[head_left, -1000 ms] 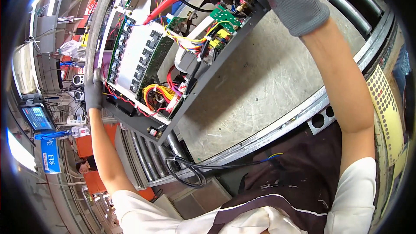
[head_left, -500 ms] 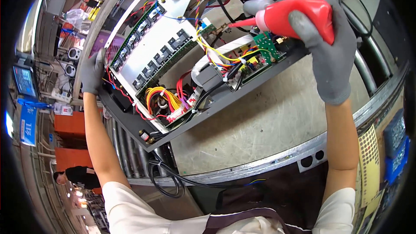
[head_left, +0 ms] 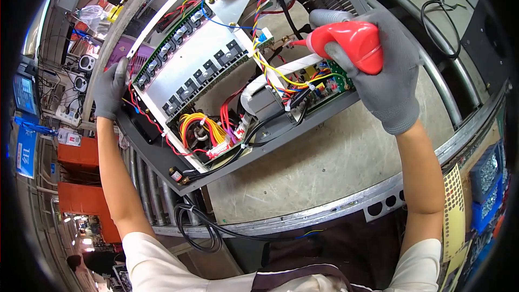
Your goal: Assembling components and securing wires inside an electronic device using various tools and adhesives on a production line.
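An open dark-grey metal chassis [head_left: 277, 137] sits tilted before me, its inside full of circuit boards and coloured wires. My left hand [head_left: 110, 91], in a grey glove, is closed on the chassis's left edge by a white frame strip. In my gloved right hand [head_left: 397, 75] is a red squeeze bottle [head_left: 354, 43], tipped so its thin nozzle points left into the chassis. The nozzle's end is close to a small terminal near the upper middle; whether they touch, I cannot tell. Below it runs a yellow wire bundle [head_left: 292, 79]. A row of black transistors [head_left: 203, 75] lines the silver heat sink.
Under the chassis is a worn metal worktop [head_left: 324, 178] with rollers [head_left: 154, 184] at its left. A black cable loop [head_left: 200, 227] hangs over the front edge. Blue bins [head_left: 489, 184] of small parts stand at right; orange boxes [head_left: 81, 200] are at left.
The red bottle and my right hand have moved left and down, bringing the nozzle further in. My left hand keeps its hold on the chassis edge. The whole view has shifted slightly.
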`<control>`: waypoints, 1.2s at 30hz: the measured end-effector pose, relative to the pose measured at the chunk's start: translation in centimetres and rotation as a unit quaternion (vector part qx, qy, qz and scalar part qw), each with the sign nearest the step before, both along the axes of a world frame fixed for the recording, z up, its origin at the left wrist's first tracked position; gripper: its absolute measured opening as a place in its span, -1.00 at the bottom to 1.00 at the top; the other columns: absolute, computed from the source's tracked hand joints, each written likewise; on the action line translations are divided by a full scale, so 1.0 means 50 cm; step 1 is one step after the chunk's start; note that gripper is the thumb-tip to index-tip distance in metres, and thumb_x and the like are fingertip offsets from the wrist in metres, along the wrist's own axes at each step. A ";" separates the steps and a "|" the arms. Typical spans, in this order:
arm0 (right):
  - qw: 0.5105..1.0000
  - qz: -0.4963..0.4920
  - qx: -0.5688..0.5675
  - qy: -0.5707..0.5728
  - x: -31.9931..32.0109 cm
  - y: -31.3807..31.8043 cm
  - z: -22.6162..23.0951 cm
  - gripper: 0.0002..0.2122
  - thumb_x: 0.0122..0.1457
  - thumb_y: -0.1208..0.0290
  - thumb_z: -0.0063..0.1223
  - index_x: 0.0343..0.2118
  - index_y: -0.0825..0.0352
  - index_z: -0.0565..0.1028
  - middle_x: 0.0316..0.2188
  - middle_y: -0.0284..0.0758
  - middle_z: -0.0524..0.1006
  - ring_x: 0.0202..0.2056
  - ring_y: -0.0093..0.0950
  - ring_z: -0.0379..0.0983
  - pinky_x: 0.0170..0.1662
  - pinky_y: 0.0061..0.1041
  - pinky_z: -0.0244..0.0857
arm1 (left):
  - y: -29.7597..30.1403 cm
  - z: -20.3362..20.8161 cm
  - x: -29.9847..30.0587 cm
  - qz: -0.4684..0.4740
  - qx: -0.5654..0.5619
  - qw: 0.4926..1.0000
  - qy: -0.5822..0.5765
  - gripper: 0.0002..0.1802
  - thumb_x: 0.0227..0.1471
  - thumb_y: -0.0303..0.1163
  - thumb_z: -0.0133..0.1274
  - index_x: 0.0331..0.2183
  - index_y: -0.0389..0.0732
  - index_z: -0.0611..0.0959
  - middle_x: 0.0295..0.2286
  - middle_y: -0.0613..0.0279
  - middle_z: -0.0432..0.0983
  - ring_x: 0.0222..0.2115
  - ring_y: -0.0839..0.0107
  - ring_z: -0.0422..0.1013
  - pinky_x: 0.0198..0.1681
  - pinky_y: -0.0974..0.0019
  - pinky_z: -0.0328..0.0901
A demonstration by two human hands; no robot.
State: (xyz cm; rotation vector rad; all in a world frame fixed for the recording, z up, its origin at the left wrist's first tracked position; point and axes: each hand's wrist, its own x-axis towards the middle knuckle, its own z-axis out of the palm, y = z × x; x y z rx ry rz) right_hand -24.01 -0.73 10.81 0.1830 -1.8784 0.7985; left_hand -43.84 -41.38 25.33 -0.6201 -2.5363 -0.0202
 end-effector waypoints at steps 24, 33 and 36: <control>0.995 0.087 -0.043 -0.039 -0.013 -0.043 -0.015 -0.68 -0.14 0.50 0.33 -0.31 0.37 0.44 -0.29 -0.22 0.53 -0.25 -0.46 0.49 -0.15 -0.52 0.35 | -0.003 -0.001 0.006 -0.016 0.004 1.000 0.002 -0.38 0.14 0.12 -0.23 -0.40 -0.31 0.54 -0.64 -0.07 0.34 -0.58 0.10 0.32 -0.45 0.21 0.20; 0.999 0.047 0.024 -0.010 -0.032 -0.044 -0.022 -0.61 -0.18 0.37 0.38 -0.30 0.30 0.41 -0.32 -0.24 0.52 -0.30 -0.35 0.50 -0.22 -0.50 0.35 | -0.004 0.000 0.001 -0.008 0.004 1.000 -0.005 -0.33 0.13 0.18 -0.26 -0.35 -0.32 0.54 -0.63 -0.01 0.34 -0.59 0.19 0.27 -0.44 0.23 0.20; 0.999 0.040 0.009 0.002 -0.033 -0.046 -0.020 -0.62 -0.18 0.38 0.38 -0.31 0.31 0.42 -0.35 -0.23 0.51 -0.30 -0.34 0.50 -0.22 -0.50 0.35 | -0.005 0.002 0.005 0.005 0.001 1.000 0.009 -0.33 0.12 0.19 -0.25 -0.27 -0.29 0.56 -0.58 -0.03 0.39 -0.54 0.16 0.32 -0.37 0.24 0.24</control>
